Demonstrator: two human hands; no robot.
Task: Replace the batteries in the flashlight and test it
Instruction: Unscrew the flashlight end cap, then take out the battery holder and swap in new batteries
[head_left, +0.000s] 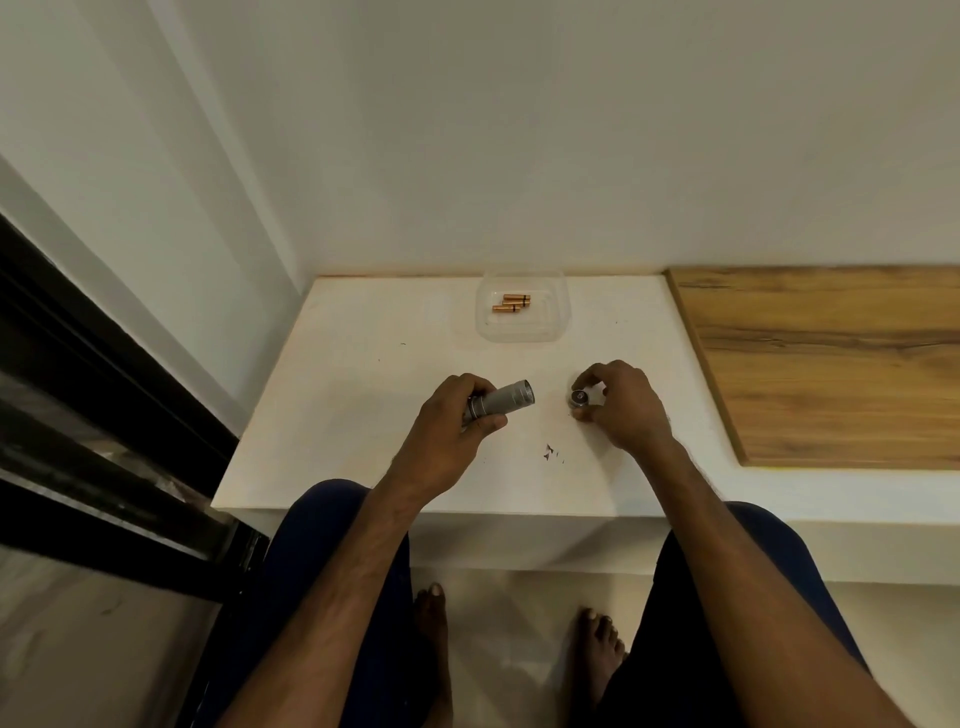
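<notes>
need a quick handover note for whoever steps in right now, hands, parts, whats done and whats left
Left hand: grips the flashlight body, open end pointing right.
Right hand: pinches the end cap just right of the body, apart from it.
Batteries: lying in the clear tray at the back of the white table.
Done: flashlight is opened.
Cannot tell: whether cells are inside the body, or whether the tray ones are old or new.
Left: likely fit the fresh cells, screw the cap on, switch on to test.
</notes>
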